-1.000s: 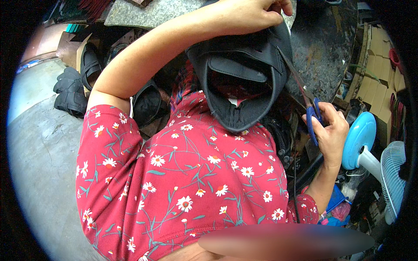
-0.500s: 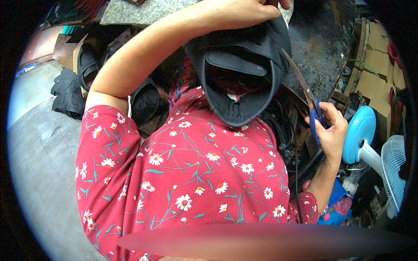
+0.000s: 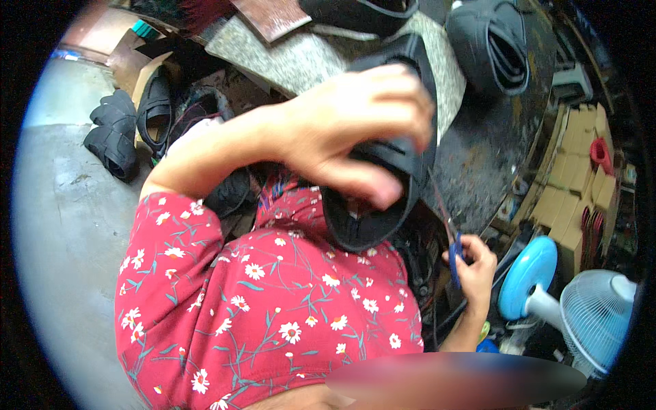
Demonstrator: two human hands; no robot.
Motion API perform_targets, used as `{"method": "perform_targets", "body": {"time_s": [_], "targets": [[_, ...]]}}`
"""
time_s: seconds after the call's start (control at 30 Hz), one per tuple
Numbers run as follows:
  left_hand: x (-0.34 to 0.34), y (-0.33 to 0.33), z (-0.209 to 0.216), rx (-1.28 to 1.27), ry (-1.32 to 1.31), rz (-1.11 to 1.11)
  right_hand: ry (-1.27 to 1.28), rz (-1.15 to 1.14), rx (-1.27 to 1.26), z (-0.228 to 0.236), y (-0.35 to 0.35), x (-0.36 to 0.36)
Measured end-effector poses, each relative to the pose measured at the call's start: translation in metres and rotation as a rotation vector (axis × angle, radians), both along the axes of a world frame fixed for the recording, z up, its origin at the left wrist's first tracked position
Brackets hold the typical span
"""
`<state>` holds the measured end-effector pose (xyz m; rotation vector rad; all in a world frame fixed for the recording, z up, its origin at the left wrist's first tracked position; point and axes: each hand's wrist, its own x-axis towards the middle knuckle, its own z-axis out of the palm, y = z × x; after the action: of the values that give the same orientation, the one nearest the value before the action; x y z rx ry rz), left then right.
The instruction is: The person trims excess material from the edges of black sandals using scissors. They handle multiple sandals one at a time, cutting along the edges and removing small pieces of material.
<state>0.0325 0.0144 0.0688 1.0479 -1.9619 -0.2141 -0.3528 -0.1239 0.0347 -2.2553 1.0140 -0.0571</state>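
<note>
Over the lap, at twelve o'clock from the flowered red sleeve (image 3: 225, 301), the left hand (image 3: 348, 130) has its fingers clamped around a black shoe (image 3: 383, 205), opening turned down. At four o'clock from it, the right hand (image 3: 471, 270) grips blue-handled scissors (image 3: 452, 256), fingers closed through the loops, beside the dark table (image 3: 492, 150).
</note>
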Motion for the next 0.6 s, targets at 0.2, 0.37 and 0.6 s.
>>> {"method": "perform_targets", "body": {"time_s": [0.2,0.37,0.6], "targets": [[0.008,0.074,-0.036,0.136,-0.438,0.107,-0.203,-0.232,0.504,0.017,-0.040,0.015],[-0.007,0.063,-0.068,-0.176,-0.482,0.246,-0.277,-0.040,0.174,0.016,-0.092,0.082],[-0.026,0.021,-0.037,-0.325,-0.167,0.305,-0.192,-0.001,-0.282,0.010,-0.155,0.126]]}}
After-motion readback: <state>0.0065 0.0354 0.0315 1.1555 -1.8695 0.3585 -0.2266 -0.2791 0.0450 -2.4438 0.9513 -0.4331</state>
